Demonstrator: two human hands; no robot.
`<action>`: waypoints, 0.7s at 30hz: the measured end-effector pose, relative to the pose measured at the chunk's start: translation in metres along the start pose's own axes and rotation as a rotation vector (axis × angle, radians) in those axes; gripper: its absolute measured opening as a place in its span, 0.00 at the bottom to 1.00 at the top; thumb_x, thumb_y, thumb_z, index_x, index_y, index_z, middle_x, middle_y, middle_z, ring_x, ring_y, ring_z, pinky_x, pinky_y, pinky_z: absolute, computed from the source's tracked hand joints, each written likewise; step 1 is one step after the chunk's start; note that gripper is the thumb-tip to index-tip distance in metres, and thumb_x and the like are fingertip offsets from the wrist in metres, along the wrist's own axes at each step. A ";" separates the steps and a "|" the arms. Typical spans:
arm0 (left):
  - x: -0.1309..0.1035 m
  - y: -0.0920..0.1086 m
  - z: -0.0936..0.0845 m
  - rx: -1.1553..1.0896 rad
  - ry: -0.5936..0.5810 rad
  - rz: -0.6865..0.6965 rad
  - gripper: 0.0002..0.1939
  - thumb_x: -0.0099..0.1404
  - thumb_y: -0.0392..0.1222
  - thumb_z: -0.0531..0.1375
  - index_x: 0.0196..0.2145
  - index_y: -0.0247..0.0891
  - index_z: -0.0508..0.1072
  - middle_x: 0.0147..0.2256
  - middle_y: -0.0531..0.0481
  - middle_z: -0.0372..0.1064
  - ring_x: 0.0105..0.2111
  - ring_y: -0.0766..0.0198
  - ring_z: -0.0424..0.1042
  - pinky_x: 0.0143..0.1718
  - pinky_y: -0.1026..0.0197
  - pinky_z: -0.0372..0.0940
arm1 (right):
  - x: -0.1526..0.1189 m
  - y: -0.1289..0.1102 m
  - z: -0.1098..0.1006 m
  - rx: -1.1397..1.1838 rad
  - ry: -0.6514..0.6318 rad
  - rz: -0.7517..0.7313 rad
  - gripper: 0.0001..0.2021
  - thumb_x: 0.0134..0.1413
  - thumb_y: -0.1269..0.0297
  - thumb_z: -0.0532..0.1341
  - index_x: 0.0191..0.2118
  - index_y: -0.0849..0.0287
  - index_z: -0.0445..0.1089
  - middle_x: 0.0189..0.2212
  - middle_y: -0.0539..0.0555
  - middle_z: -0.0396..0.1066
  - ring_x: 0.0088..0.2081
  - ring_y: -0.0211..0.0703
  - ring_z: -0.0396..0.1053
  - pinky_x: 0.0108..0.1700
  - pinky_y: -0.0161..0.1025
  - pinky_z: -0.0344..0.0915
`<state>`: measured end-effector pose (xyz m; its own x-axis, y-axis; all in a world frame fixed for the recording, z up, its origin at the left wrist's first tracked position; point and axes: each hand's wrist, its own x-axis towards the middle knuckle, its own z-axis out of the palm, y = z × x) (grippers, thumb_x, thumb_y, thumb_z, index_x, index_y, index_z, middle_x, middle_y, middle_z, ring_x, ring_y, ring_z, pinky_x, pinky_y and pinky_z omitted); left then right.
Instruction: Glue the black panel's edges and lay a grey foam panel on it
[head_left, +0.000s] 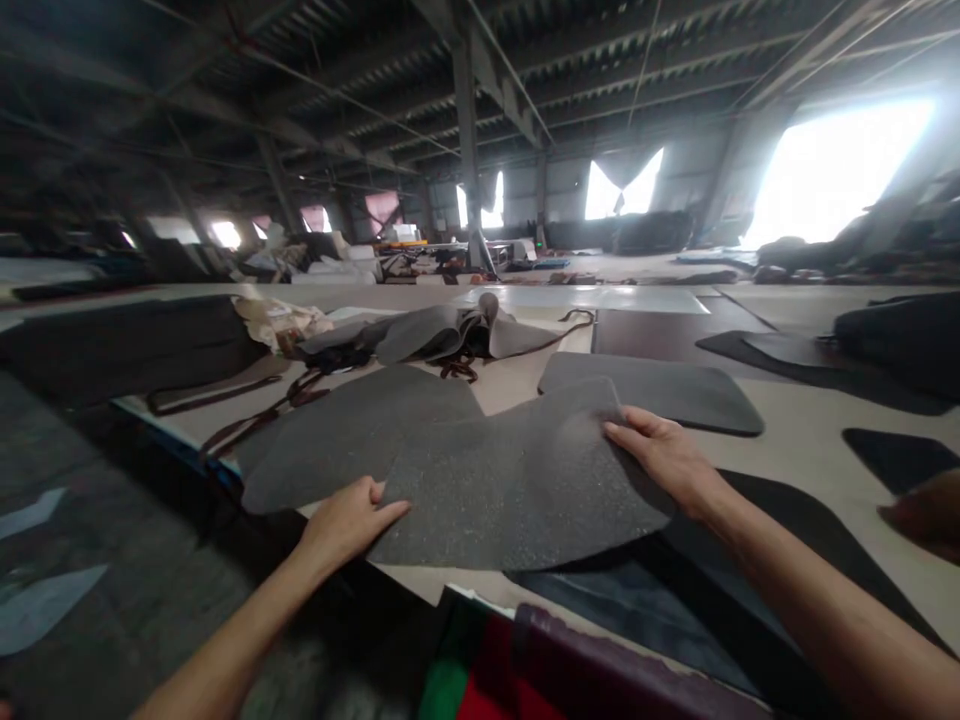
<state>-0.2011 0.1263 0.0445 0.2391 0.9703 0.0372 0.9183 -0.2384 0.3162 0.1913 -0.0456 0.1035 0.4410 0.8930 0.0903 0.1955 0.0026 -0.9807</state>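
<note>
A grey, slightly speckled sheet of flexible material is stretched between my two hands above the table's near edge. My left hand pinches its left edge, thumb on top. At its upper right edge, my right hand grips with thumb and fingers closed. Beneath and to the left lies another grey cut sheet, partly covered by the held one. Behind my right hand rests a flat grey piece with rounded corners. Dark sheets lie under my right forearm.
Another person's hand shows at the right edge, by a small dark piece. Crumpled grey sheets and brown strips are heaped at the back. A maroon roll sits at the near edge. A dark draped stack stands left.
</note>
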 end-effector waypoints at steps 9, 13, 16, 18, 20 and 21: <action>0.002 0.027 -0.016 -0.213 0.010 0.120 0.28 0.48 0.72 0.48 0.24 0.43 0.60 0.20 0.56 0.58 0.25 0.61 0.62 0.28 0.60 0.56 | -0.012 -0.036 -0.028 -0.266 0.126 -0.361 0.12 0.54 0.55 0.61 0.36 0.58 0.76 0.26 0.46 0.69 0.29 0.38 0.64 0.32 0.34 0.60; -0.003 0.082 -0.036 -0.561 0.141 0.071 0.32 0.40 0.72 0.59 0.34 0.45 0.65 0.21 0.59 0.63 0.22 0.63 0.62 0.23 0.64 0.55 | -0.028 -0.039 -0.078 -0.142 0.280 -0.308 0.15 0.53 0.54 0.63 0.42 0.58 0.76 0.26 0.46 0.69 0.25 0.35 0.62 0.28 0.33 0.58; -0.007 0.122 -0.031 -0.877 0.164 0.140 0.37 0.34 0.58 0.70 0.42 0.41 0.69 0.36 0.50 0.72 0.39 0.57 0.72 0.30 0.67 0.65 | -0.052 -0.029 -0.118 -0.081 0.411 -0.202 0.17 0.48 0.52 0.67 0.39 0.59 0.74 0.26 0.48 0.69 0.24 0.36 0.63 0.26 0.33 0.58; -0.009 0.138 -0.014 -1.027 0.094 0.193 0.42 0.37 0.52 0.72 0.52 0.43 0.69 0.48 0.45 0.71 0.56 0.52 0.67 0.38 0.68 0.68 | -0.071 -0.014 -0.140 -0.096 0.467 -0.094 0.17 0.44 0.52 0.70 0.35 0.59 0.72 0.24 0.48 0.69 0.23 0.37 0.64 0.25 0.34 0.58; -0.013 0.148 0.008 -1.090 -0.050 0.209 0.47 0.40 0.50 0.72 0.60 0.48 0.66 0.56 0.45 0.67 0.62 0.50 0.61 0.43 0.64 0.71 | -0.091 0.006 -0.157 -0.135 0.508 0.019 0.18 0.41 0.51 0.71 0.32 0.59 0.71 0.22 0.47 0.67 0.22 0.37 0.63 0.23 0.34 0.56; -0.016 0.150 0.019 -1.082 -0.091 0.200 0.47 0.41 0.51 0.72 0.61 0.49 0.65 0.58 0.44 0.66 0.63 0.49 0.60 0.45 0.61 0.72 | -0.101 0.017 -0.163 -0.158 0.528 0.067 0.19 0.40 0.50 0.71 0.30 0.59 0.70 0.21 0.47 0.66 0.21 0.37 0.62 0.23 0.34 0.55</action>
<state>-0.0608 0.0746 0.0737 0.4154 0.9011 0.1240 0.1101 -0.1851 0.9765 0.2926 -0.2089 0.1058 0.8283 0.5417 0.1432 0.2629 -0.1500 -0.9531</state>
